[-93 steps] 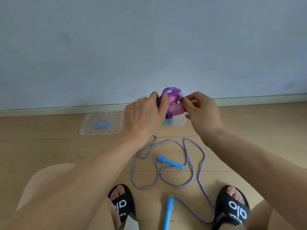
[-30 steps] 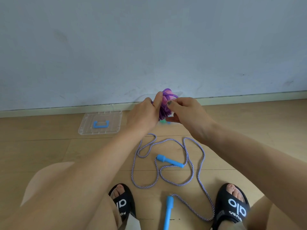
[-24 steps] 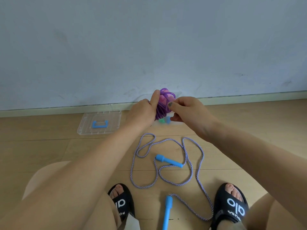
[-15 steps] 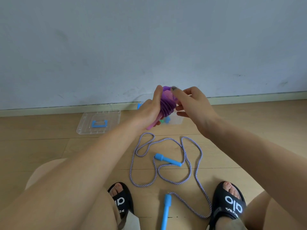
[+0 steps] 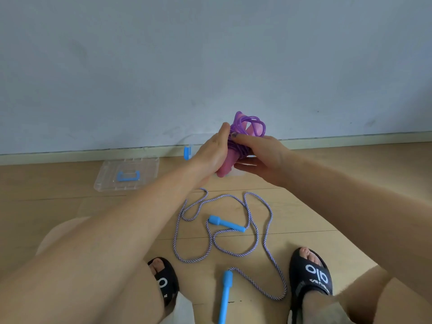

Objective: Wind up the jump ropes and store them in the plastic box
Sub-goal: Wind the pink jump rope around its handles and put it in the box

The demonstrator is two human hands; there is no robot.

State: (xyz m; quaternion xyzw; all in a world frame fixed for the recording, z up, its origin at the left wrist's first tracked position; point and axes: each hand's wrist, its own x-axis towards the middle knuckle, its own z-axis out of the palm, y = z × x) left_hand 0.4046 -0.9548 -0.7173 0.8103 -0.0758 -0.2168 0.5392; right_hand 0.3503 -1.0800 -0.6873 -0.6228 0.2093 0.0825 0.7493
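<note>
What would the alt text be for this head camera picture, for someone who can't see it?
Two hands, left hand and right hand, hold a wound-up purple jump rope with pink handles above a wooden floor. A striped rope with blue handles lies loose between the person's sandals, and a clear box lid rests near the wall.

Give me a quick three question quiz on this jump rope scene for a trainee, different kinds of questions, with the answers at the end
1. True or false: the blue-handled rope on the floor is already wound up.
2. Multiple choice: what do both hands, left and right, hold? A) the lid B) the purple rope bundle C) a blue handle
3. Fill in: the clear lid with the blue handle lies on the floor to the ____ of the hands.

Key
1. False: it lies loose in open loops between the feet.
2. B: the purple rope, wound round its pink handles.
3. Left.
</note>
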